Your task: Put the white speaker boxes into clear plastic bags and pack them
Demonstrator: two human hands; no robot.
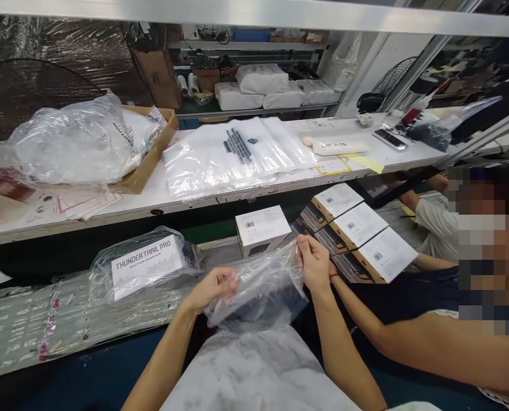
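Observation:
A clear plastic bag (258,291) stretches between my two hands, low in front of my body. My left hand (220,283) pinches its left side, fingers curled in. At the bag's upper right corner, my right hand (313,258) grips the edge between thumb and fingers. Just beyond the bag stands a white box with a barcode (263,225). To its left lies a box lettered THUNDER TRAIL PRO (149,265), inside a clear bag. Several similar boxes (351,225) sit in a group right of my right hand, with a co-worker's arm against them.
A white shelf (185,200) runs across, bearing a stack of printed plastic bags (237,151) and a cardboard box (151,154) heaped with plastic. A phone (390,138) lies at the right. The co-worker's arm (443,342) reaches in close on my right.

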